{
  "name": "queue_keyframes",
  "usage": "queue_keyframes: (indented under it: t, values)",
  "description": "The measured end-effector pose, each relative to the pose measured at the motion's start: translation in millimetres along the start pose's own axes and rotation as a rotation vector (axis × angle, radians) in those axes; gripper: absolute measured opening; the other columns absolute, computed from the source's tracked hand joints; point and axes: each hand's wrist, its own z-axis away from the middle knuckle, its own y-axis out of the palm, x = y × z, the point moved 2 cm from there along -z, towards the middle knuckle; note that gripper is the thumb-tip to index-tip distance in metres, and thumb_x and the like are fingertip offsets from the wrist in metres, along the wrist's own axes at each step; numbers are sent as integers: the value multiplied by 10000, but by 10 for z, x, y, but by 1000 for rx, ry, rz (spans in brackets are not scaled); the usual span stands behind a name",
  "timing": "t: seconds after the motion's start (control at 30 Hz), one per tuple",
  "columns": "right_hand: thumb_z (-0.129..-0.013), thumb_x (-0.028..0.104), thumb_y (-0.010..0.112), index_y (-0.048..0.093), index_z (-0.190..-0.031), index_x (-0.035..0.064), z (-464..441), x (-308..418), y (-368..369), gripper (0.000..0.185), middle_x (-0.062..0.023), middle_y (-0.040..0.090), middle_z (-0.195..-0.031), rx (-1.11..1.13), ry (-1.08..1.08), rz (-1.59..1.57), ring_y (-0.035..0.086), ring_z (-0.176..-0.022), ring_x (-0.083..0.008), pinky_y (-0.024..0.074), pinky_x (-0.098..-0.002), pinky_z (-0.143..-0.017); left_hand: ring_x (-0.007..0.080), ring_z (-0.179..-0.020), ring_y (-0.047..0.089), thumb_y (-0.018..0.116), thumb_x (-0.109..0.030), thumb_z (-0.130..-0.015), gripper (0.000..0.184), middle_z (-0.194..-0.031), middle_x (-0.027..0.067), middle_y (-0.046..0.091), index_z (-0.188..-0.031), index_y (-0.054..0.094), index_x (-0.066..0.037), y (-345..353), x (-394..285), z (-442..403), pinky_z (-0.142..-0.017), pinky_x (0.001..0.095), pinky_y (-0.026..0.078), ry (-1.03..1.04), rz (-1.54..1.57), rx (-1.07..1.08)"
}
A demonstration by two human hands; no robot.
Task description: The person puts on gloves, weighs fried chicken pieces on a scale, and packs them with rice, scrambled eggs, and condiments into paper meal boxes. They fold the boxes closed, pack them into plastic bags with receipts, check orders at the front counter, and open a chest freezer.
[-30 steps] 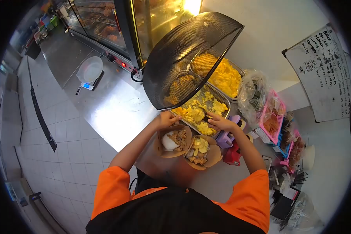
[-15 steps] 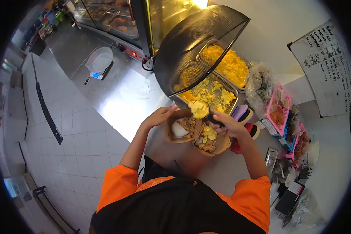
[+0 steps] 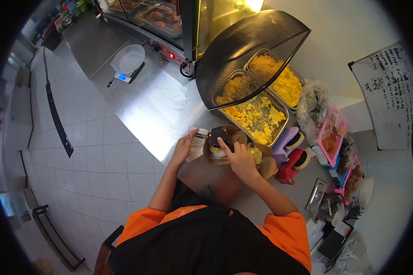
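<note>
Nearest the wearer, two brown food boxes sit side by side on the metal counter (image 3: 197,173). The left box (image 3: 218,161) holds rice with a brown topping; the right box (image 3: 268,168) has yellow egg on top and is partly covered by the right hand (image 3: 239,160). That hand is closed round a black scoop (image 3: 218,132), index finger laid along its back, the head turned down over the left box. Load beneath the scoop: hidden. The left hand (image 3: 184,145) has its fingers narrow on the edge of a printed slip (image 3: 197,144) beside that box; whether they also brace the box wall cannot be told. Risks, as judged: egg could miss the rice and soil the slip if the scoop tips toward the left rim; the light box could skid or tilt if pressed while unbraced; the right wrist, low beside the other box, could brush its egg. Just beyond, the front tray (image 3: 285,123) of egg lies partly under a raised mesh cover (image 3: 252,50). Its lower rim overhangs the tray, so a returning scoop might knock it; how it is propped is unclear. The purple tape dispenser (image 3: 283,138), close to the tray's corner, could snag a sideways reach.
</note>
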Motion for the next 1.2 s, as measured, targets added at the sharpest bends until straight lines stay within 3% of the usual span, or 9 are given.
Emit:
queue_keyframes:
  t: [0.33, 0.47, 0.57, 0.6, 0.73, 0.83, 0.93, 1.03, 1.2]
  values:
    - [-687, 36, 488, 274, -1304, 126, 45, -90, -34, 659, -54, 461, -724, 34, 42, -92, 482, -633, -194, 443, -277, -502, 174, -1068, 437, 311, -402, -894, 509, -1138, 129, 500, -1158, 462, 6, -38, -2, -86, -920, 257, 294, 23, 9, -37]
    - [-852, 105, 389, 236, -1302, 62, 92, -238, -7, 477, -50, 489, -655, -98, 256, -669, 428, -485, -146, 379, -230, -455, 173, -1071, 435, 315, -398, -894, 505, -1139, 127, 500, -1160, 460, 7, -42, -51, -85, -921, 256, 293, 17, -15, -53]
    - [-873, 224, 430, 205, -1310, 67, 113, -461, 131, 516, -47, 474, -626, 198, 465, -1846, 384, -463, -91, 295, -186, -431, 175, -1082, 426, 319, -398, -892, 503, -1147, 120, 494, -1164, 457, 3, -50, -51, -103, -932, 263, 281, 27, -26, -63]
    - [-869, 289, 442, 183, -1310, 42, 94, -567, -42, 569, -34, 474, -629, 378, 515, -1973, 365, -474, -40, 264, -153, -411, 180, -1093, 418, 317, -401, -891, 504, -1157, 116, 487, -1166, 458, -3, -61, -41, -101, -943, 271, 270, 31, -33, -69]
    - [-879, 281, 415, 157, -1306, -1, -7, -1008, -130, 573, -42, 522, -635, 283, 675, -1855, 382, -430, -45, 303, -157, -395, 178, -1106, 408, 336, -384, -890, 491, -1177, 110, 472, -1175, 446, 1, -116, -2, -94, -955, 274, 258, 44, 5, -133]
    - [-885, 255, 403, 405, -1161, -36, -139, -1403, 218, 401, -58, 595, -697, 243, 664, -1572, 459, -533, -56, 367, -174, -491, 174, -1104, 410, 351, -362, -890, 472, -1180, 111, 468, -1182, 439, 0, -134, 51, -117, -952, 272, 262, 46, 15, -172]
    - [-866, 243, 416, 498, -1079, -29, -275, -1632, 539, 356, -119, 618, -831, 392, 499, -1162, 575, -728, -162, 441, -281, -603, 184, -1108, 405, 373, -368, -884, 489, -1159, 137, 479, -1170, 440, 24, -118, 40, -130, -947, 277, 268, 77, 19, -171]
    - [-847, 285, 442, 520, -1046, -39, -407, -1881, 720, 388, -180, 588, -926, 401, 462, -806, 570, -838, -229, 444, -341, -704, 182, -1098, 408, 395, -327, -881, 466, -1176, 121, 467, -1196, 412, 16, -146, -17, -112, -942, 281, 276, 109, 27, -189]
    - [-786, 201, 510, 581, -958, 3, -384, -2396, 559, 271, -176, 579, -924, -161, 635, -810, 560, -838, -280, 433, -363, -728, 171, -1047, 440, 433, -223, -862, 440, -1203, 111, 431, -1252, 356, -33, -183, -328, 4, -887, 290, 348, 288, 46, -333]
